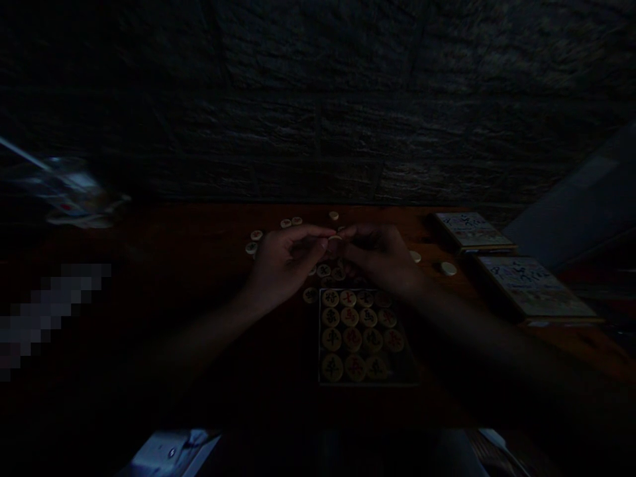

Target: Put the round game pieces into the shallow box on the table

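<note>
1. While the scene is very dark, both bare hands can be made out over the wooden table [199, 242], meeting just beyond a shallow tray [368, 384].
2. The left hand [281, 262] pinches a pale round piece [336, 238] between thumb and forefinger; its other fingers curl in shadow.
3. The right hand [385, 255] grips the same piece from the other side, fingertips close to the left's – how its lower fingers sit is too dim to tell.
4. That piece is raised between the two hands, tilted so that mostly its pale rim shows.
5. In the tray, discs with red or black characters lie face up in four rows – the nearest row has three, with bare floor at its right end.
6. Loose pieces [448, 269] lie about the table, some beneath and around the hands, others farther off on either side.
7. Two flat printed boxes, a farther one [470, 230] and a nearer one [541, 286], rest at the right, before a rough block wall [318, 126].
</note>
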A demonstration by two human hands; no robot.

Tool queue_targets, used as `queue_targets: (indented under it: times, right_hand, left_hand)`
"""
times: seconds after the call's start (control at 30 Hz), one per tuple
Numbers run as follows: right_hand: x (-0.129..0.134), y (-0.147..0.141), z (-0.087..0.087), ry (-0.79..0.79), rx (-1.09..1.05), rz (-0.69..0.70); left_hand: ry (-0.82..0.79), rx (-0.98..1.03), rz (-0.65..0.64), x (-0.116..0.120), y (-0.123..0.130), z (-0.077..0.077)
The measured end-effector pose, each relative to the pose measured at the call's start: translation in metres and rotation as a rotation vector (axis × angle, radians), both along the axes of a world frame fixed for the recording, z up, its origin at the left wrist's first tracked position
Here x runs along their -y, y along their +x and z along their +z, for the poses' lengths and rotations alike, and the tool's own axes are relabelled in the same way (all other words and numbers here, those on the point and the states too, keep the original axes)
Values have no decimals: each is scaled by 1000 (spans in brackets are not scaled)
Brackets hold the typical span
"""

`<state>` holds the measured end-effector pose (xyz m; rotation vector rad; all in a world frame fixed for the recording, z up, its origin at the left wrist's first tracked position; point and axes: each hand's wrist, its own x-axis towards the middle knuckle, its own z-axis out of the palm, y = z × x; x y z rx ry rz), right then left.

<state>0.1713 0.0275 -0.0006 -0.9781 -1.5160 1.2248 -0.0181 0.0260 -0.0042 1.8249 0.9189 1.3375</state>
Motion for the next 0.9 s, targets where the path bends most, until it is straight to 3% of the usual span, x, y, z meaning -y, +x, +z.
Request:
queue_targets:
  times: [0.9]
  right_hand:
    - [0, 0, 2, -16, -5, 22]
  left_hand:
    - [-24, 15, -27, 0, 0, 2]
